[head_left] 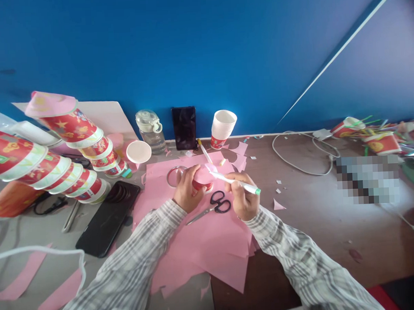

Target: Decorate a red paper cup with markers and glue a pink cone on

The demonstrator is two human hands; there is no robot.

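Observation:
My left hand (190, 190) is wrapped round a red paper cup (198, 186) with pink paper (203, 174) over its top. In my right hand (243, 195) is a white marker (240, 183) with a green end, its other end touching or close to the pink paper. Black-handled scissors (221, 203) lie just below the cup on pink paper sheets (197, 247). A roll of tape (173, 176) rests beside my left hand, and another marker (204, 150) lies behind the cup.
Decorated cup stacks (90, 144) and a black phone (108, 218) are at the left. Along the blue wall stand a water bottle (151, 132), a dark phone (184, 127) and white cups (223, 127). A white cable (289, 163) and cluttered cups (383, 142) lie right.

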